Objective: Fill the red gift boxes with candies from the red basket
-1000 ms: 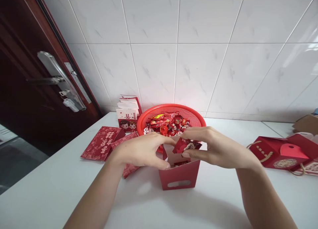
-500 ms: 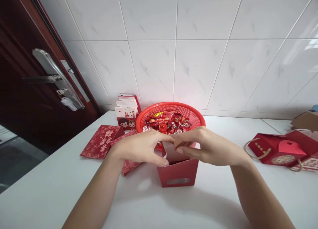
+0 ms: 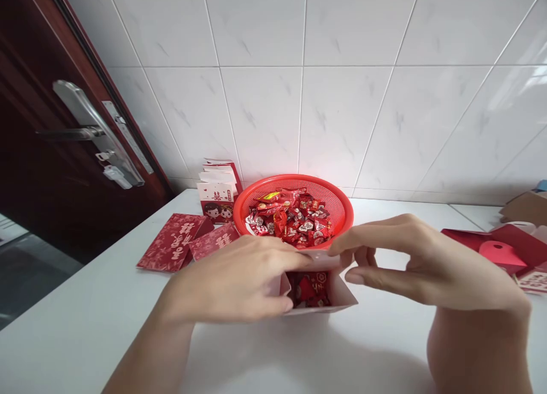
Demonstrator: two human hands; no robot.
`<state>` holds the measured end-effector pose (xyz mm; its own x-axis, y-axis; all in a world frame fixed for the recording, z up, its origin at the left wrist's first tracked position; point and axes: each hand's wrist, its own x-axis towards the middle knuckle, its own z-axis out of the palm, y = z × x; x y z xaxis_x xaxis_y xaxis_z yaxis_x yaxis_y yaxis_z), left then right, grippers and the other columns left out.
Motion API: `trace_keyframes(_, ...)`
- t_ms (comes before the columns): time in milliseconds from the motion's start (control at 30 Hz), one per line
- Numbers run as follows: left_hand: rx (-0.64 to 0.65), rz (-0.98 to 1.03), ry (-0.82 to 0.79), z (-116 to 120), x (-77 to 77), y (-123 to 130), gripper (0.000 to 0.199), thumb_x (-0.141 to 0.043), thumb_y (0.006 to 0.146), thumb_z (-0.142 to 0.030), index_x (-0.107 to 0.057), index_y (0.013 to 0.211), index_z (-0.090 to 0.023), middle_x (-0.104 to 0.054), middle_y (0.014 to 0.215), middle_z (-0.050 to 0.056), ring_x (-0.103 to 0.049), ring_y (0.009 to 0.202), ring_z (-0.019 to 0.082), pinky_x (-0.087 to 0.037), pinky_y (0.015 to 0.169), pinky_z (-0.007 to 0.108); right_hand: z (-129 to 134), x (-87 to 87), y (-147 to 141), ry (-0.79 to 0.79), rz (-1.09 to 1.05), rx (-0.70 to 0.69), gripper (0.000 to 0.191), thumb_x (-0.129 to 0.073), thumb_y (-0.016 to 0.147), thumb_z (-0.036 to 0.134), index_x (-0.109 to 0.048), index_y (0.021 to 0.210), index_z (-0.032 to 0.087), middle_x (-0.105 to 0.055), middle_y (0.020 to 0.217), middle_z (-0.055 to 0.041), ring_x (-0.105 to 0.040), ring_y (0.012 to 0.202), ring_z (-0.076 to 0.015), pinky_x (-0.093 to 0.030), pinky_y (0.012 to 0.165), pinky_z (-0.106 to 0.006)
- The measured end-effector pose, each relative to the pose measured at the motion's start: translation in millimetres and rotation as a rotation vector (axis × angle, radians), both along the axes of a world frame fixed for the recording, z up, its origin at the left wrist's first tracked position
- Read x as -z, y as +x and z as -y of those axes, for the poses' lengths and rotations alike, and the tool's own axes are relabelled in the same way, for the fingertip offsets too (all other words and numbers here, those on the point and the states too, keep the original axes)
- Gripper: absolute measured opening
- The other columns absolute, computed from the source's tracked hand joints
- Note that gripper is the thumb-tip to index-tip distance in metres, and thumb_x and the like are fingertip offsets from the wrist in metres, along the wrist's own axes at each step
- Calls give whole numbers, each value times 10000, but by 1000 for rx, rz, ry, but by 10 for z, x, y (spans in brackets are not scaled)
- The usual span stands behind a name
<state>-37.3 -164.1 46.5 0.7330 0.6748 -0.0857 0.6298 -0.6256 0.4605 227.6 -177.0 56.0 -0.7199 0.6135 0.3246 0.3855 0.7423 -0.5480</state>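
Observation:
A small red gift box (image 3: 342, 297) with a pale inside stands with its top open, tipped so that I see in. Red-wrapped sweets (image 3: 311, 288) lie inside it. My left hand (image 3: 239, 277) grips the box's left side, thumb on the front edge and fingers over the back edge. My right hand (image 3: 410, 263) is at the box's right back corner, index finger by the back flap. Its thumb is apart from the fingers, with nothing visible held between them. Right behind the box is a red plastic basket (image 3: 342, 206) of wrapped sweets (image 3: 294, 214).
Flat red patterned packets (image 3: 168, 243) lie at left, and printed cartons (image 3: 217, 203) stand by the tiled wall (image 3: 260, 114). Red boxes (image 3: 504, 251) lie at right, near a brown carton (image 3: 525, 208). A dark door (image 3: 38, 171) with keys in its lock borders the white table (image 3: 98, 325).
The box has tipped, so its mouth and the sweets inside now show. My right hand has moved right, off the flaps' middle. My left hand has come lower along the left side.

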Motion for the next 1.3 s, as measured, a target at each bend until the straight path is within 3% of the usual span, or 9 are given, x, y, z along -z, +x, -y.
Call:
trace_keyframes(167, -96, 138, -182, -299, -13, -141, 517, -684, 835, -288, -685, 1352, -308, -696, 1386, 4, -641, 1271, 253, -506, 1034, 309, -59, 21, 35, 85, -45, 228, 305, -660, 966, 439, -703, 1181, 227, -733, 995, -71, -655, 725, -169, -551, 644, -295)
trace_keyframes(300, -79, 233, -259, -454, 20, -212, 483, -687, 849, -278, -700, 1331, -286, -702, 1377, 25, -649, 1261, 254, -536, 1014, 333, -170, 53, 28, 10, -33, 278, 566, -722, 885, 564, -627, 1334, 232, -709, 1140, -111, -653, 742, -188, -549, 603, -313)
trace_keyframes(400, -40, 329, -257, -545, 77, -228, 404, -729, 838, -293, -753, 1239, -252, -738, 1314, 50, -663, 1238, 269, -538, 1022, 358, -267, 102, 3, -35, -24, 273, 671, -758, 849, 573, -569, 1406, 250, -713, 1091, -98, -645, 716, -188, -523, 558, -306)
trace_keyframes(600, -24, 514, -238, -646, 162, -231, 336, -609, 969, -464, -804, 1113, -231, -784, 1195, 69, -694, 1170, 272, -558, 971, 365, -493, 236, -46, -282, -119, 198, 379, -748, 875, 424, -628, 1172, 221, -678, 739, -15, -629, 649, -188, -509, 540, -306)
trace_keyframes(667, 6, 550, -249, -634, 166, -236, 400, -570, 989, -521, -782, 1178, -239, -754, 1269, 79, -663, 1230, 290, -556, 981, 384, -551, 264, -48, -378, -178, 191, 312, -761, 856, 382, -624, 1078, 212, -663, 694, -4, -620, 617, -178, -513, 528, -299)
trace_keyframes(800, -61, 536, -200, -589, 180, -229, 578, -782, 853, -400, -628, 1407, -341, -605, 1496, 48, -646, 1244, 284, -576, 922, 349, -613, 290, -36, -465, -265, 187, 328, -796, 818, 357, -634, 1056, 200, -647, 684, 4, -638, 629, -174, -542, 550, -297)
trace_keyframes(933, -148, 647, -166, -594, 228, -157, 754, -759, 863, -325, -451, 1551, -310, -769, 1150, 39, -720, 1011, 226, -580, 806, 308, -629, 287, -26, -449, -326, 222, 404, -817, 806, 394, -635, 1099, 185, -601, 627, 32, -623, 583, -162, -544, 537, -289)
trace_keyframes(1067, -207, 749, -112, -625, 270, -61, 616, -732, 869, -312, -571, 1449, -182, -702, 727, -13, -691, 747, 188, -554, 681, 285, -633, 278, -15, -397, -388, 192, 391, -794, 840, 432, -636, 1083, 170, -616, 646, 16, -608, 580, -148, -541, 535, -277)
trace_keyframes(1300, -196, 870, -52, -585, 287, 14, 418, -716, 874, -292, -682, 1275, -179, -711, 732, -4, -677, 697, 158, -560, 629, 246, -694, 352, 23, -261, -489, 91, 335, -771, 891, 356, -663, 1168, 203, -597, 607, 45, -586, 494, -117, -533, 473, -246)
